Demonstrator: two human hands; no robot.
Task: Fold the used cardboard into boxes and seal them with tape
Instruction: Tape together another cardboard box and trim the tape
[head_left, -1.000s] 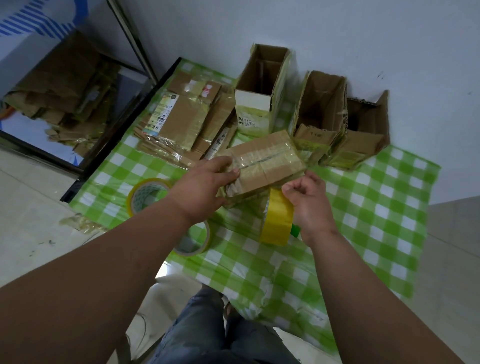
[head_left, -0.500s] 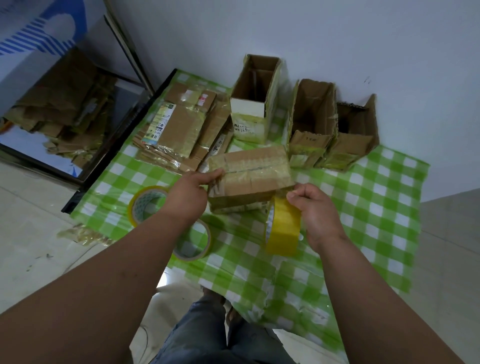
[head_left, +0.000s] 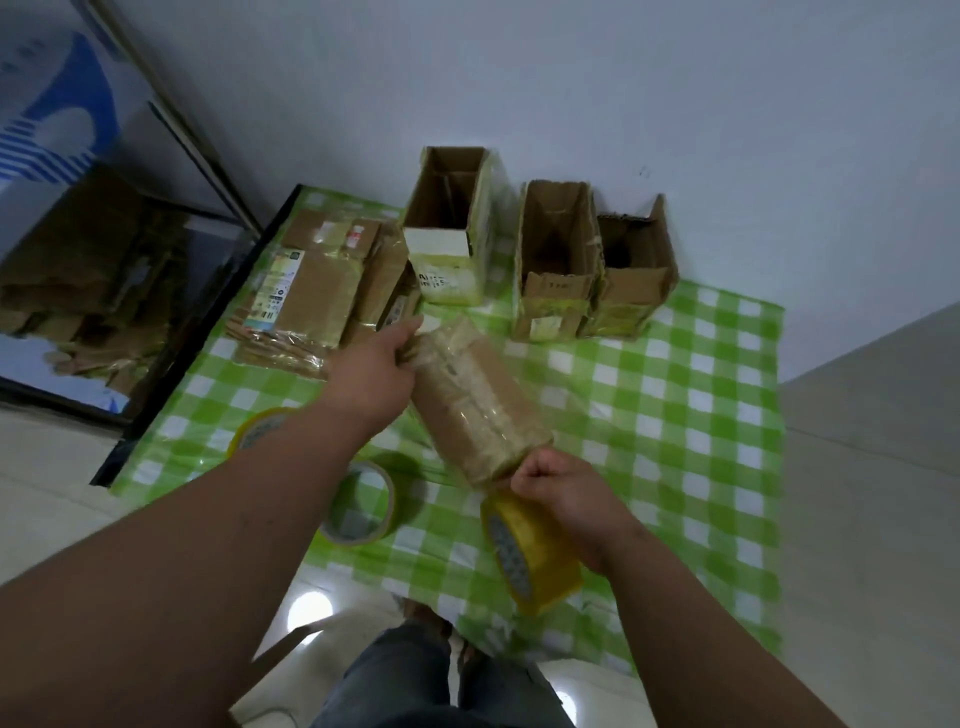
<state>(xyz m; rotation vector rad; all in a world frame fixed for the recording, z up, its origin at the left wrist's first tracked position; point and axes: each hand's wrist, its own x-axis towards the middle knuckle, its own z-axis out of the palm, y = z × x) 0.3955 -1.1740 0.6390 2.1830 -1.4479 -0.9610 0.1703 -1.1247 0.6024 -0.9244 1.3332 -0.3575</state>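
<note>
A closed brown cardboard box, wrapped in shiny clear tape, lies tilted over the green checked cloth, its long side running from far left to near right. My left hand grips its far end. My right hand is at its near end, closed on a yellow tape roll that hangs below the fist. Whether a strip runs from the roll to the box is too blurred to tell.
Three open upright boxes stand against the white wall. A pile of flattened cardboard lies at the cloth's left. Two more tape rolls rest near my left forearm. A dark-framed glass panel borders the left.
The box has been turned from lying crosswise to pointing towards me. My right hand and the yellow roll moved nearer and lower. My left hand shifted to the far end.
</note>
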